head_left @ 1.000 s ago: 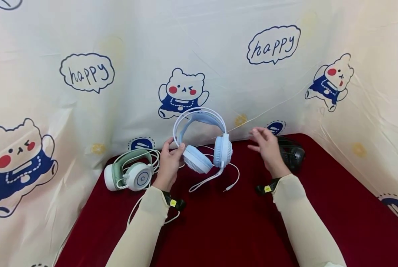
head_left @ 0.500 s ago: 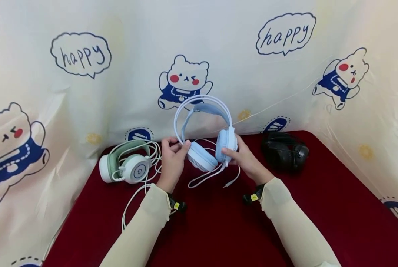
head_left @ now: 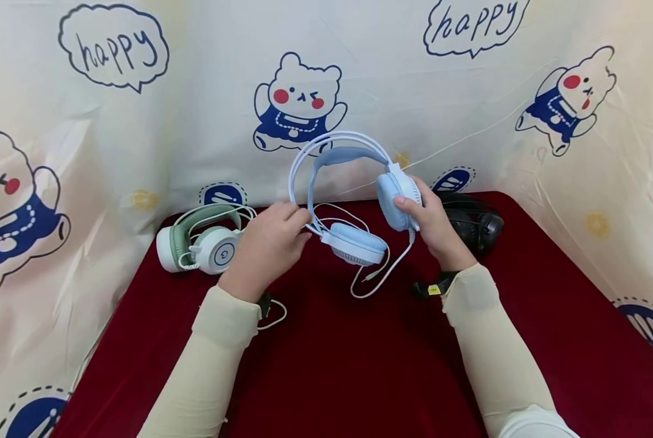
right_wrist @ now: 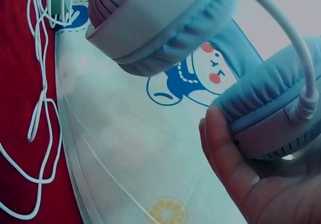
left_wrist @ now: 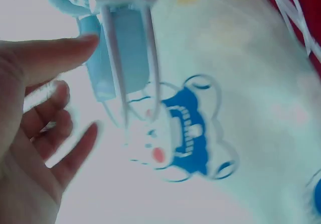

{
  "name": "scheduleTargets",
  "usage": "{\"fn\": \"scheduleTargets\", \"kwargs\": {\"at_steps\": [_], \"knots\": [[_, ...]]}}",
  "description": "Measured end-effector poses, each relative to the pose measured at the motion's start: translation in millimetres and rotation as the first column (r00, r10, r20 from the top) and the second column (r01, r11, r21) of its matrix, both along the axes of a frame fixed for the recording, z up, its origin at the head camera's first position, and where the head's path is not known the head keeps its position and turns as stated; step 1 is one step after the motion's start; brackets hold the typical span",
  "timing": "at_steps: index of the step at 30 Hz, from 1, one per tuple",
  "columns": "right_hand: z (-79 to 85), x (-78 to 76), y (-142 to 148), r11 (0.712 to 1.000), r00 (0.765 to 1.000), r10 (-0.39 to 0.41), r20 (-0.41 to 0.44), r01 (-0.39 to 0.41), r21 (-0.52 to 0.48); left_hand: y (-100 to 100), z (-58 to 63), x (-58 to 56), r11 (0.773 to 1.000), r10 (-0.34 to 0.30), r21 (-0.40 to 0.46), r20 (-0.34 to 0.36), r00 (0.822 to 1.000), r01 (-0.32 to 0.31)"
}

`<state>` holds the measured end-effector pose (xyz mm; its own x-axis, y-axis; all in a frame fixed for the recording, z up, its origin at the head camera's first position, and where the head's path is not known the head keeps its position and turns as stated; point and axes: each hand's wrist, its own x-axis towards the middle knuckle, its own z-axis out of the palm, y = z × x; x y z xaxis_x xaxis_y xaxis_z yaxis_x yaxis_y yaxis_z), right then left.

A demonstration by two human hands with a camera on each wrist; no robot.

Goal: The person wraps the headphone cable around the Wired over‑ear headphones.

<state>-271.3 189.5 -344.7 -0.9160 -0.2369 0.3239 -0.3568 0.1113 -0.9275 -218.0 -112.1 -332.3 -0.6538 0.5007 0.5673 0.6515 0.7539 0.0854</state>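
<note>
A pair of light blue and white headphones is held up above the red cloth, tilted, with its right side higher. My right hand grips the right ear cup, thumb on the blue cushion and the other fingers behind the shell. Beside the left end of the headband is my left hand. In the left wrist view its thumb lies against or very near the blue padded band, while the loosely bent fingers stand apart from it. A thin white cable with a plug hangs below the cups.
White and green headphones with a loose white cable lie at the left on the red cloth. Black headphones lie behind my right hand. A printed curtain hangs behind.
My right hand has come from the right and taken hold of the right ear cup. The headphones have tilted, right side up. My left hand has loosened its hold and turned.
</note>
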Motion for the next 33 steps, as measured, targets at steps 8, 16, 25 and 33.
{"fn": "scheduleTargets", "kwargs": {"at_steps": [8, 16, 25, 33], "knots": [[4.5, -3.0, 11.1, 0.995, 0.999, 0.053, 0.001, -0.053, 0.089, 13.4, -10.4, 1.3, 0.955, -0.013, -0.297, -0.081, 0.997, -0.012], [5.6, 0.2, 19.6, 0.982, 0.987, 0.133, 0.086, -0.143, 0.12, 24.6, -24.2, -5.4, 0.913, 0.002, -0.404, -0.115, 0.993, -0.049], [5.3, -5.6, 26.6, 0.976, 0.974, 0.203, 0.099, -0.21, 0.058, 26.0, -21.1, -2.6, 0.926, -0.081, -0.376, -0.144, 0.986, 0.021], [-11.4, -11.2, 14.5, 0.897, 0.914, 0.388, 0.119, -0.345, -0.277, 19.3, -21.7, -3.4, 0.963, -0.079, -0.268, -0.24, 0.968, 0.013]]}}
